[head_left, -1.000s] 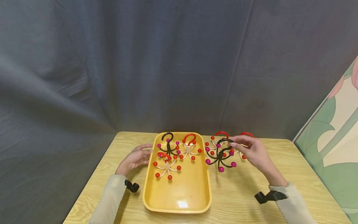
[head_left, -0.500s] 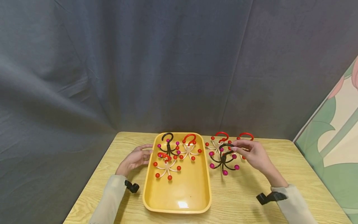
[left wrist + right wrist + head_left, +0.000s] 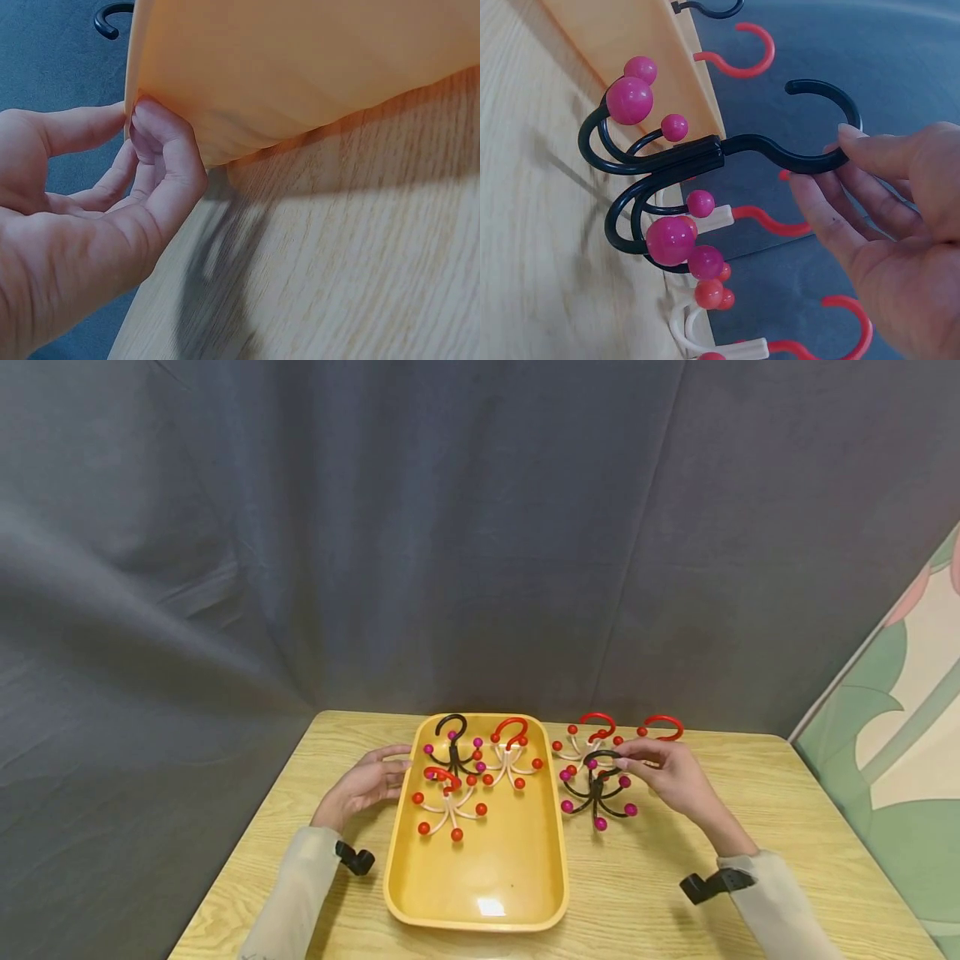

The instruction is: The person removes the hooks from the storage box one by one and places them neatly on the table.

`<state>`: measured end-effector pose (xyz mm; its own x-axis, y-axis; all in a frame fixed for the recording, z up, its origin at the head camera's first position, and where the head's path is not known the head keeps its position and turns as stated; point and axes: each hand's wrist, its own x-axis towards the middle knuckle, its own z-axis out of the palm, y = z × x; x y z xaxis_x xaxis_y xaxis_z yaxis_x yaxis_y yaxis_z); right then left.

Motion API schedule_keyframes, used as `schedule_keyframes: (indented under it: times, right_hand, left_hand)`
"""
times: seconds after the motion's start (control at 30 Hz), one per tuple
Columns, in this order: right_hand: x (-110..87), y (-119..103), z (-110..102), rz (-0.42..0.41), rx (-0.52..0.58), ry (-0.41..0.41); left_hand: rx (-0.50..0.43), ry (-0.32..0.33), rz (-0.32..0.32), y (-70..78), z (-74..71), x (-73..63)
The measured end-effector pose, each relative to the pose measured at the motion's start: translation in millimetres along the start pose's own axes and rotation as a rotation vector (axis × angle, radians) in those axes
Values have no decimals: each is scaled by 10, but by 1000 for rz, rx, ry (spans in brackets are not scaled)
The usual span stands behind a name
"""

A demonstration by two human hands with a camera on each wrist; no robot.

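My right hand (image 3: 667, 772) pinches the curved top of a black multi-arm hook hanger (image 3: 697, 154) with magenta ball tips. It hangs upright just right of the yellow tray (image 3: 480, 925), its arms low over the table. My left hand (image 3: 97, 187) pinches the tray's left wall between thumb and fingers. At the back of the tray stand another black hanger (image 3: 453, 758) with magenta balls and a white hanger (image 3: 507, 762) with a red hook and red balls. A second white-and-red hanger (image 3: 448, 808) stands in front of them.
Behind the held hanger, a white-and-red hanger (image 3: 597, 727) stands on the wooden table (image 3: 675, 893). Farther right is a hanger with a red hook (image 3: 663, 723), partly hidden by my right hand. A dark grey curtain (image 3: 480, 543) hangs along the table's back edge.
My right hand has lowered the black hanger a little and carried it slightly right, uncovering the far red hook. The left hand has stayed on the tray.
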<state>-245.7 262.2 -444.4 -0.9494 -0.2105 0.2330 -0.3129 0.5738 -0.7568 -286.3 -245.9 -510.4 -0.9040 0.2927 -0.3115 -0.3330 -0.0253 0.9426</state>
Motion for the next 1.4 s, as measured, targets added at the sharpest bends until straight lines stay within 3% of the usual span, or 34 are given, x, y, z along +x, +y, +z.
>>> schedule_keyframes:
  times: [0.63, 1.4]
  right_hand:
    - [36, 148, 51, 7, -7, -26]
    - [2, 163, 36, 18, -8, -32]
  left_hand:
    - [-5, 5, -5, 1, 0, 2]
    - [-18, 4, 9, -11, 26, -12]
